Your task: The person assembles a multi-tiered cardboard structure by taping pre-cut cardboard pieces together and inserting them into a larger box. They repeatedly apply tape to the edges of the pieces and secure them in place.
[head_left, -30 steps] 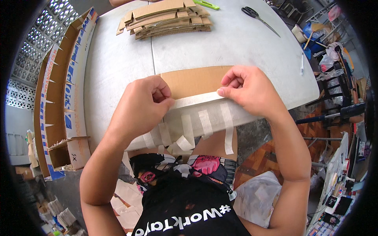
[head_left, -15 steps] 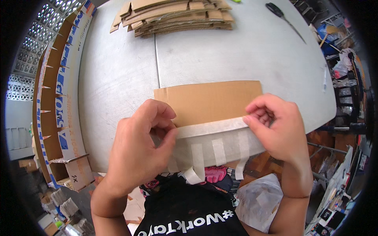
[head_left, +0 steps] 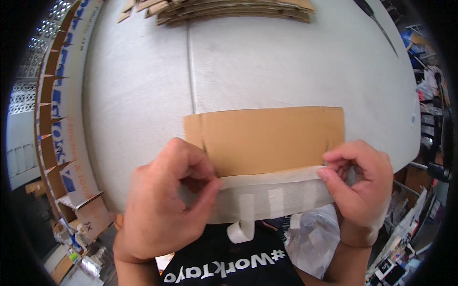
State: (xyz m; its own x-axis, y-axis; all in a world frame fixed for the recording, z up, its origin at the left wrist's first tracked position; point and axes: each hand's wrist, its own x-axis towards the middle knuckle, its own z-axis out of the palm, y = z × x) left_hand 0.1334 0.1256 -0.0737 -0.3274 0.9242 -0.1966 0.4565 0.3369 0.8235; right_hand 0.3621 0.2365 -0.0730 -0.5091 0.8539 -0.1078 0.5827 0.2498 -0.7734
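Observation:
A flat rectangle of brown cardboard (head_left: 267, 138) lies on the table in front of me, creased near both short ends. Along its near long edge runs a strip of whitish tape (head_left: 272, 177), pulled straight between my hands. Thumb and forefinger of my left hand (head_left: 171, 202) pinch the strip's left end, by the cardboard's near left corner. At the other end, my right hand (head_left: 360, 186) pinches it the same way. Short pieces of tape (head_left: 246, 206) stick to the table's near edge, just below the strip; one hangs over and curls.
A stack of cut cardboard (head_left: 234, 12) sits at the far side of the white table (head_left: 138, 90). Black-handled scissors (head_left: 374, 21) lie at the far right. A long, notched cardboard box (head_left: 71, 105) stands along the left edge. Clear plastic (head_left: 315, 238) bulges below the near edge.
The view has shifted, so the cardboard looks larger and the stack sits higher in the picture. The tape strip, slanted before, now runs nearly level. Both hands keep their pinch.

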